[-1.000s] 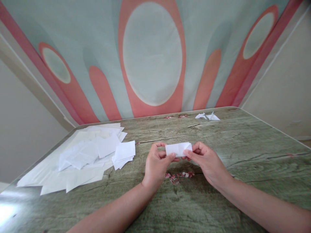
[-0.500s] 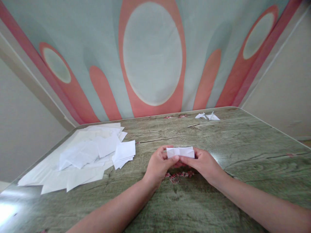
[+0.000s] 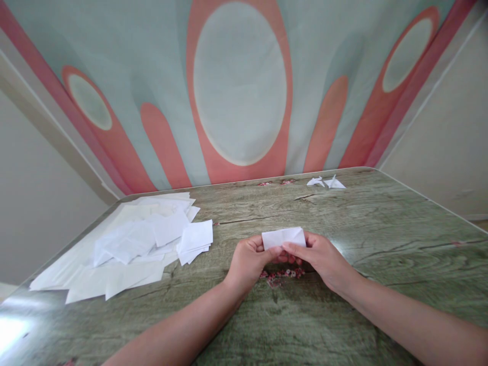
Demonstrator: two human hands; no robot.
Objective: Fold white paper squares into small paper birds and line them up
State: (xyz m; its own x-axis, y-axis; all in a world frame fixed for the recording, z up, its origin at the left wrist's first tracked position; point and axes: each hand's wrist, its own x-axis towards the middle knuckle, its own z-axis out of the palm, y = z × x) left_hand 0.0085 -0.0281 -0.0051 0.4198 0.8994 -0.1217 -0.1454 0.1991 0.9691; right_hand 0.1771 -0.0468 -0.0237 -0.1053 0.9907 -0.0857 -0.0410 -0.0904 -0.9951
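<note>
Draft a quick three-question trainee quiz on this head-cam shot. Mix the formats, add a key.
1. Multiple choice: of the left hand and the right hand, which is holding the folded white paper?
A) left only
B) right only
C) both
D) neither

2. True or false: the loose white sheets lie on the left part of the table.

3. Count: how many small folded paper pieces lie near the table's far edge, right of centre?

Key
1. C
2. True
3. Two
</note>
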